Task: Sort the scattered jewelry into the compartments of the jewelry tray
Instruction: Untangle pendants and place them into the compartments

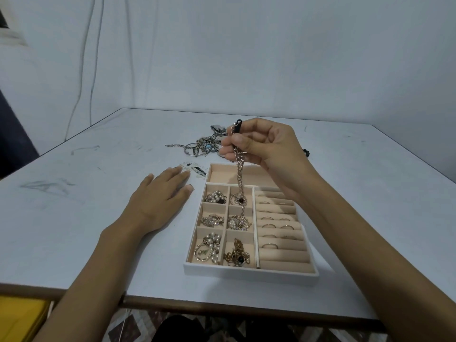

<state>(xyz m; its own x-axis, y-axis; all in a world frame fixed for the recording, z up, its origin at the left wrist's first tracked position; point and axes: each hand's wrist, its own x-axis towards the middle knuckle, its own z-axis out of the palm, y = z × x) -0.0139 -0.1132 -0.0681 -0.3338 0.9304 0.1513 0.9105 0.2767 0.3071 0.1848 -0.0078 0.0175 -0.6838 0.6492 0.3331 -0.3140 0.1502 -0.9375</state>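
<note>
Item: gold chain (pixel 239 177), held above jewelry tray (pixel 249 271).
Right hand (pixel 267 149) pinches the chain, pendant end dangling into an upper small compartment; left hand (pixel 158 199) lies flat, fingers spread, on the table (pixel 74 218) left of the tray. Unsorted jewelry pile (pixel 202 145) lies beyond, partly hidden by the right hand.

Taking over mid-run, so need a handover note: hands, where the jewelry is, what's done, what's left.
Hands: left hand open, flat on the table, left of the jewelry tray. The right hand pinches a metal chain that hangs over the tray, its lower end in the far small compartment of the second column.
Done: all six small compartments hold pieces; rings sit in the ring rolls.
Left: set the chain down; sort the tangled pile behind the tray.
</note>
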